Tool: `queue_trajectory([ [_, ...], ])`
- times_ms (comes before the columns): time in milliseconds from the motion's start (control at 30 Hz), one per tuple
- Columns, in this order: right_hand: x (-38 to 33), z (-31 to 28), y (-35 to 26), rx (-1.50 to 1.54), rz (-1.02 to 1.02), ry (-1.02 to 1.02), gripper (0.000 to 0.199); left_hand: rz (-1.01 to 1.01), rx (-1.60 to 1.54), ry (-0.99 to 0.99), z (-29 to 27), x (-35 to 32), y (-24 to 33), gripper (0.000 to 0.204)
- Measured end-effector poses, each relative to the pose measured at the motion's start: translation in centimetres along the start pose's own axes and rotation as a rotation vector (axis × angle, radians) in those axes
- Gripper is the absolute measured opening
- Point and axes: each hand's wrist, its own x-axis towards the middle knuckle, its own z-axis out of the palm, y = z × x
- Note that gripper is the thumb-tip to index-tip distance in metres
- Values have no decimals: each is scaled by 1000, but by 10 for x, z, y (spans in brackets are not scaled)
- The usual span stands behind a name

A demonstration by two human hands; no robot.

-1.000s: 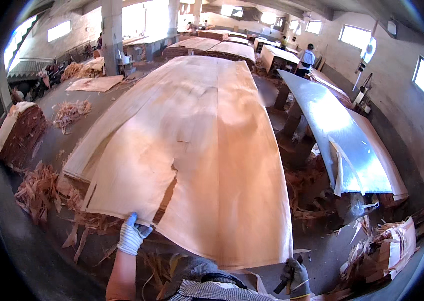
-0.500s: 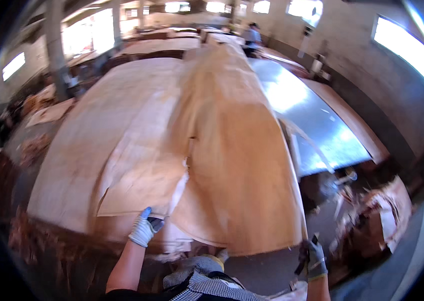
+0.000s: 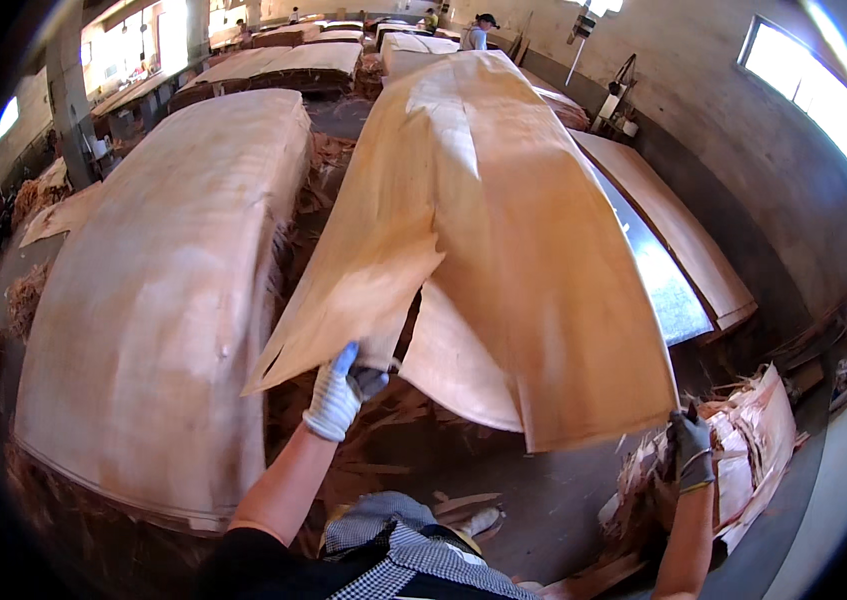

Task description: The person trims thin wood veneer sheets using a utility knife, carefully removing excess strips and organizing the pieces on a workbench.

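A large, thin tan wood veneer sheet point(image 3: 563, 270) stretches away from me, lifted at its near edge. A long split runs through its near part, leaving a ragged flap on the left. My left hand point(image 3: 335, 398), in a white glove with blue fingertips, is closed on the near edge of that flap. At the near right corner, my right hand point(image 3: 691, 450) in a grey glove is closed on the sheet's edge; its fingertips are partly hidden. Under the sheet's right side shows a shiny metal-topped table point(image 3: 671, 300).
A tall veneer stack point(image 3: 143, 300) stands on my left. Another veneer pile point(image 3: 683, 225) lies beyond the metal top. Torn veneer scraps point(image 3: 743, 440) are heaped at the right, with more on the floor. A person point(image 3: 479, 35) stands at the far end; other stacks fill the background.
Both hands have moved right and up with the veneer sheet. It has come off the left stack, baring a gap with scraps, and now covers more of the metal top.
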Motion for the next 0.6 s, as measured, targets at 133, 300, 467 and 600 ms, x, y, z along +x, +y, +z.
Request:
queue_trajectory([
  [133,128,-34,-35,-34,-116,-120,21,262,115,-144,93,72,-41,31],
  [300,276,-83,-40,-84,-123,-110,20,393,260,-168,233,136,-107,29],
  [467,384,-100,-27,-106,-46,-98,18,893,1692,-344,261,200,-226,60],
  [600,454,-77,-12,-85,0,-120,12,432,2007,-374,244,256,-382,73],
])
